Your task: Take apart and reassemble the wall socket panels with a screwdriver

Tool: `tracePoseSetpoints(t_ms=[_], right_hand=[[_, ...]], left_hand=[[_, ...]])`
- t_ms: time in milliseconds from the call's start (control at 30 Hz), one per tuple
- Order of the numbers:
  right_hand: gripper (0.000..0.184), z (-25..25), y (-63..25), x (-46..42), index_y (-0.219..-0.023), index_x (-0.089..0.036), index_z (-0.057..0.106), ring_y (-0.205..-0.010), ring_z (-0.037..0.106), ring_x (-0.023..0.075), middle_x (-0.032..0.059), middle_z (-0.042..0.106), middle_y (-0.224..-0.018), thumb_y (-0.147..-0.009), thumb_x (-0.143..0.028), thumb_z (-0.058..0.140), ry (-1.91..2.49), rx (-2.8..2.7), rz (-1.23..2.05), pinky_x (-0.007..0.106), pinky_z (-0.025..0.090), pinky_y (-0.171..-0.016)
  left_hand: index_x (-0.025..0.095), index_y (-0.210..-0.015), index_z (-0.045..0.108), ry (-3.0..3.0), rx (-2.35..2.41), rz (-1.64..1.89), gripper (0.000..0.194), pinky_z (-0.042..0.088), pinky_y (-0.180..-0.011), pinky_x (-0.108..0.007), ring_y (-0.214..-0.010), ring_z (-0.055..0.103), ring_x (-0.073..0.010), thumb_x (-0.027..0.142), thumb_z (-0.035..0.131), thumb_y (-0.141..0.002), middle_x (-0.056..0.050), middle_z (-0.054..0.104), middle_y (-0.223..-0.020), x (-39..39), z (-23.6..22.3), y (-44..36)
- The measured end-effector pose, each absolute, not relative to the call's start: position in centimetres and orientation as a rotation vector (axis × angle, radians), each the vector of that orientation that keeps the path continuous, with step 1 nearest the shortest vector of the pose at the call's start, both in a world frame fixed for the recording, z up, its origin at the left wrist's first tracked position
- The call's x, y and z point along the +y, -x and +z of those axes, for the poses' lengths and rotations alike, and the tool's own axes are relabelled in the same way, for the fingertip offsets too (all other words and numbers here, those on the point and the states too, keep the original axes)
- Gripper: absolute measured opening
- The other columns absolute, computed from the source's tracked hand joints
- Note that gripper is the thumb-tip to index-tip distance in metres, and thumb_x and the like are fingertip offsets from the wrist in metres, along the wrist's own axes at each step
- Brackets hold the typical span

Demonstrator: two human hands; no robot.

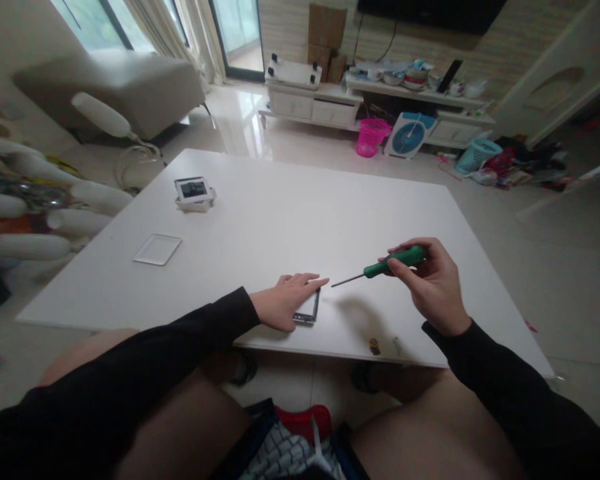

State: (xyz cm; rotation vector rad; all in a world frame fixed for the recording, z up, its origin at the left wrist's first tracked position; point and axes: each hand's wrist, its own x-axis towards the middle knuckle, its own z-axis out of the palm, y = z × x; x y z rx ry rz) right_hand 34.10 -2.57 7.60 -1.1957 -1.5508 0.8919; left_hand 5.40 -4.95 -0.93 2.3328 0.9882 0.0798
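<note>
Right of centre, I watch the right hand [434, 287] grip a green-handled screwdriver [379, 268], long axis tipped lower-left; left hand [284, 300] outstretched.

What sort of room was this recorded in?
Most likely a home's living room: a wall-mounted TV above a low white cabinet, and curtains beside a glass door.

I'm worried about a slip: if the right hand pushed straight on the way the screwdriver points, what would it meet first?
Probably the far right corner of the dark-edged frame under the left hand. Depth is unclear, so the screwdriver might touch that hand first.
</note>
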Motion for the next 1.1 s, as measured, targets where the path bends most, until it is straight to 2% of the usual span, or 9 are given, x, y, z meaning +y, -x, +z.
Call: tracePoseSetpoints(t_ms=[67,167,267,367,633,900,1100], right_hand=[[0.038,7.3,-34.0,-2.8,-0.103,-0.025,0.058,-0.093,0.076,0.0256,0.0048,0.069,-0.102,-0.082,-0.044,0.084,1.184,-1.576,0.914,0.041,0.068,-0.075],[0.036,6.7,-33.9,-3.3,-0.103,-0.025,0.058,-0.093,0.076,0.0256,0.0046,0.069,-0.101,-0.084,-0.043,0.082,1.173,-1.613,0.956,0.041,0.068,-0.076],[0.034,6.0,-33.6,-3.6,-0.104,-0.025,0.056,-0.093,0.075,0.0250,0.0038,0.067,-0.100,-0.087,-0.044,0.079,1.171,-1.640,0.982,0.040,0.067,-0.075],[0.033,5.4,-33.5,-3.6,-0.105,-0.025,0.055,-0.091,0.074,0.0239,0.0035,0.065,-0.099,-0.089,-0.044,0.077,1.182,-1.688,0.967,0.039,0.066,-0.074],[0.028,5.4,-33.5,-3.6,-0.103,-0.025,0.055,-0.080,0.066,0.0188,0.0028,0.062,-0.094,-0.092,-0.044,0.072,1.196,-1.808,0.872,0.033,0.061,-0.068],[0.019,5.8,-32.6,-3.8,-0.101,-0.024,0.055,-0.072,0.061,0.0162,0.0020,0.061,-0.088,-0.096,-0.037,0.067,1.121,-1.996,0.651,0.028,0.049,-0.060],[0.019,8.4,-31.8,-3.6,-0.089,-0.021,0.062,-0.069,0.060,0.0165,0.0021,0.065,-0.080,-0.094,-0.035,0.073,0.999,-2.298,0.438,0.029,0.045,-0.064]], left_hand=[[0.020,-0.161,0.021,-2.338,1.013,0.090,0.111,0.033,-0.117,-0.058,-0.145,0.039,-0.0423,0.026,0.076,-0.065,-0.022,0.036,-0.161,-4.6,-0.9,-4.6],[0.017,-0.154,0.033,-2.379,1.071,0.078,0.098,0.037,-0.113,-0.052,-0.138,0.046,-0.0393,0.040,0.079,-0.071,-0.020,0.047,-0.151,-4.6,-1.4,-4.3],[0.016,-0.148,0.041,-2.457,1.121,0.058,0.086,0.041,-0.105,-0.047,-0.127,0.053,-0.0365,0.054,0.076,-0.079,-0.017,0.056,-0.139,-4.7,-2.0,-4.9],[0.015,-0.141,0.047,-2.542,1.150,0.053,0.083,0.043,-0.097,-0.044,-0.119,0.055,-0.0357,0.063,0.073,-0.079,-0.016,0.060,-0.130,-4.8,-2.4,-5.5],[0.015,-0.134,0.050,-2.614,1.158,0.048,0.078,0.043,-0.092,-0.043,-0.114,0.055,-0.0343,0.065,0.072,-0.079,-0.015,0.061,-0.125,-4.7,-2.6,-5.8],[0.014,-0.134,0.051,-2.661,1.174,0.041,0.078,0.043,-0.090,-0.043,-0.113,0.055,-0.0336,0.068,0.070,-0.081,-0.014,0.062,-0.124,-4.8,-2.5,-6.0],[0.012,-0.134,0.052,-2.705,1.157,0.039,0.086,0.043,-0.089,-0.043,-0.109,0.056,-0.0330,0.079,0.066,-0.081,-0.014,0.062,-0.122,-4.7,-2.5,-6.0]])
